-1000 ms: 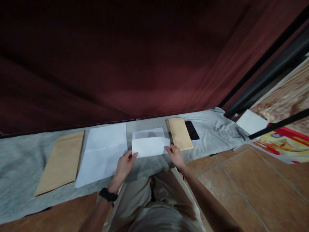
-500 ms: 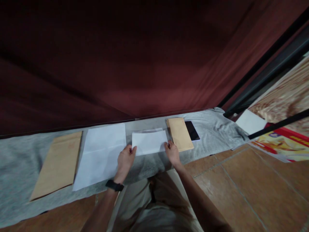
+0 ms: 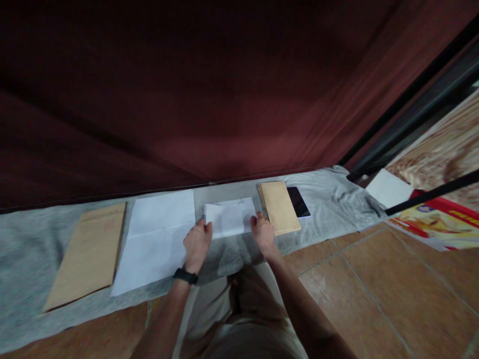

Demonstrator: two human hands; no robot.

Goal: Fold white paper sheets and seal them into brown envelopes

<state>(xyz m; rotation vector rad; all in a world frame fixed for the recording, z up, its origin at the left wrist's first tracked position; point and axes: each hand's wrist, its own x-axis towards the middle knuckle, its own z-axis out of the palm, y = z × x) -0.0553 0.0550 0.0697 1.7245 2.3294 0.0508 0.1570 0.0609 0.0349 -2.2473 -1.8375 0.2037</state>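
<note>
A folded white sheet of paper (image 3: 230, 218) lies in front of me on the grey cloth. My left hand (image 3: 198, 243) pinches its left edge, the fingers curled and the thumb on top. At the right edge my right hand (image 3: 263, 232) grips the same paper between thumb and fingers. To the left of it rests a larger stack of white paper (image 3: 159, 239) with a crease across it. Small brown envelopes (image 3: 280, 207) lie in a pile just beyond my right hand.
A large brown envelope (image 3: 88, 254) lies at the far left of the grey cloth (image 3: 337, 199). A dark tablet or phone (image 3: 298, 202) sits partly under the small envelopes. Behind the cloth hangs a dark red curtain (image 3: 224, 124). Black bars (image 3: 422, 94) and a colourful printed box (image 3: 441, 219) are at right.
The folded paper's upper layer has shifted, and its upper right part now lines up more closely. My right hand has moved slightly left; both hands still hold the paper.
</note>
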